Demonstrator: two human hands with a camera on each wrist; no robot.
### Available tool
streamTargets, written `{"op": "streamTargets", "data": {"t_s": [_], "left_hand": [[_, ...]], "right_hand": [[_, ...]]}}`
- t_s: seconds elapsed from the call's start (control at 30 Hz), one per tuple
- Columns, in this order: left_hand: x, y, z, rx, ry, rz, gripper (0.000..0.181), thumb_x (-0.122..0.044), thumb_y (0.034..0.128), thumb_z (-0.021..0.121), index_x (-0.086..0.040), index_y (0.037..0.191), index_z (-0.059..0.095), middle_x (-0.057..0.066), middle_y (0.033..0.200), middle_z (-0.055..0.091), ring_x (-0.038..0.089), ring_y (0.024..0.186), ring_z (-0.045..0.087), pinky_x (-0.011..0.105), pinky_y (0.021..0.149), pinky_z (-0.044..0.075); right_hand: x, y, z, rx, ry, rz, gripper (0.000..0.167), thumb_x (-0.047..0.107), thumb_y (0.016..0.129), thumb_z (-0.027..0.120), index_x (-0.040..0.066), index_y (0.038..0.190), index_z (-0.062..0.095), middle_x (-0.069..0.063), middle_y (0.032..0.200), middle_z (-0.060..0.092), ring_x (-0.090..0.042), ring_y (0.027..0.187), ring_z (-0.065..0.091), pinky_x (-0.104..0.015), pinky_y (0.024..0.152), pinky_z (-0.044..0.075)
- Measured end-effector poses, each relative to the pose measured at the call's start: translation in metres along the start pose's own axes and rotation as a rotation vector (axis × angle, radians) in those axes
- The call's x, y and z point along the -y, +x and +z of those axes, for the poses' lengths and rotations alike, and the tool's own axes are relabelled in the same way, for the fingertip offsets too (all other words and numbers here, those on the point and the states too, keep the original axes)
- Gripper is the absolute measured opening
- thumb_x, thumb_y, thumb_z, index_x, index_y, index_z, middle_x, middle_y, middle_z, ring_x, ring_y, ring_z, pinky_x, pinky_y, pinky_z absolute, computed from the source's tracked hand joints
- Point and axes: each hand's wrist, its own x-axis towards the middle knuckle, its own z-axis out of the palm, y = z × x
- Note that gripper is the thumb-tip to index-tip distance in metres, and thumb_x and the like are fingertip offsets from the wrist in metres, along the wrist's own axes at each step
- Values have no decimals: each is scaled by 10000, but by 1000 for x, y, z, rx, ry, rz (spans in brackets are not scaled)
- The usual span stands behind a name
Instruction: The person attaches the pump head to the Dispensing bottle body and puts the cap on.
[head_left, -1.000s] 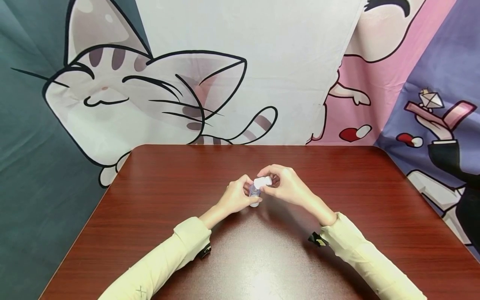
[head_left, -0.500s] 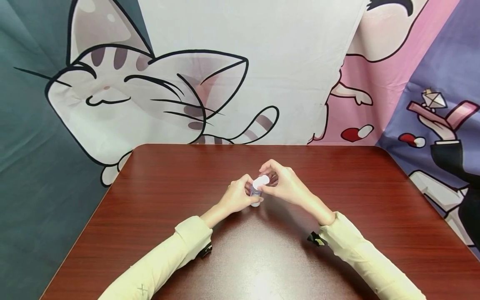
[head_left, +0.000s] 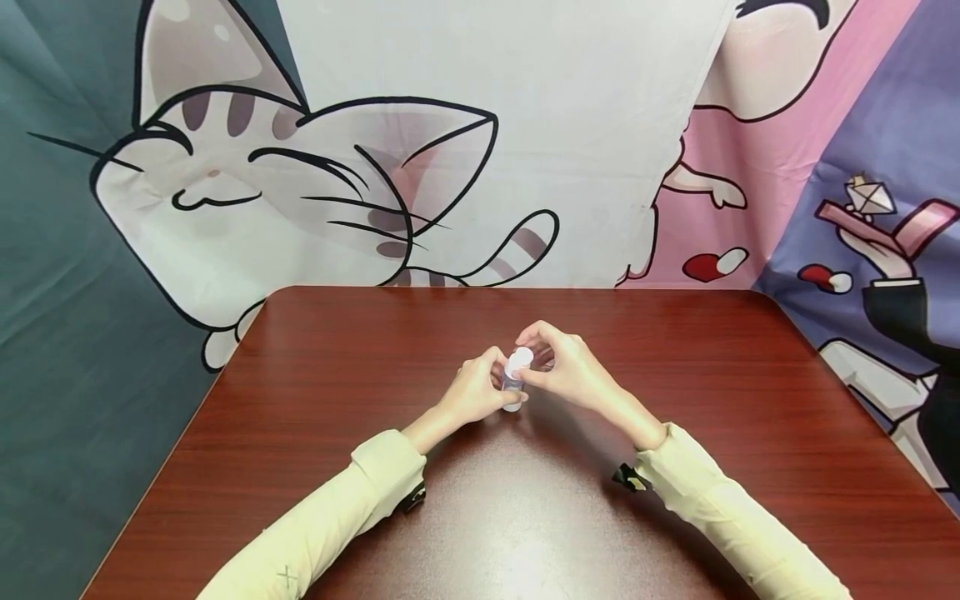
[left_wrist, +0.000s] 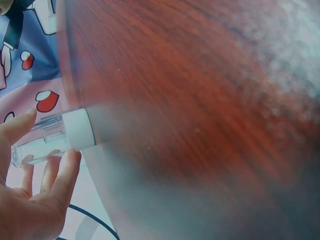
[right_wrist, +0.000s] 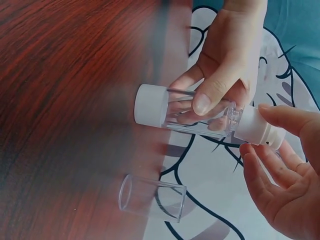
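My left hand (head_left: 474, 387) grips a small clear pump bottle (right_wrist: 200, 112) by its transparent body, thumb on one side and fingers on the other. The bottle stands nearly upright, its thick white base (right_wrist: 151, 106) at the bottom. At its mouth is a white pump head (right_wrist: 256, 125), pinched between the thumb and fingers of my right hand (right_wrist: 295, 170). It sits slightly tilted against the clear neck; whether the threads engage cannot be seen. In the left wrist view the bottle (left_wrist: 52, 137) shows beside the left fingers, with its top out of frame.
A clear cylindrical cap (right_wrist: 152, 197) stands on the table beside the bottle in the right wrist view. The reddish-brown wooden table (head_left: 360, 333) ends at a back edge before a cartoon-printed cloth (head_left: 585, 150). Glare lies on the near tabletop.
The white pump head has swung from leaning well to the right to a more upright stance, closer in line with the bottle. My left hand has kept its grip on the body.
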Motion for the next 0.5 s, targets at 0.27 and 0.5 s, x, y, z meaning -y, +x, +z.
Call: {"op": "streamTargets", "data": {"t_s": [0.27, 0.5], "left_hand": [[1, 0, 1, 0, -3, -5, 388, -217, 723, 840, -85, 945, 551, 86, 819, 716, 166, 733, 677, 193, 620, 501], [1, 0, 0, -1, -4, 10, 394, -206, 728, 837, -68, 955, 546, 92, 828, 711, 172, 739, 674, 197, 631, 507]], "right_hand": [[-2, -1, 3, -23, 12, 1, 374, 54, 758, 789, 34, 1066, 578, -83, 902, 707, -167, 755, 686, -295, 695, 568], [-2, -1, 3, -30, 28, 23, 301, 79, 768, 788, 61, 1031, 644, -49, 854, 711, -145, 759, 689, -311, 696, 568]]}}
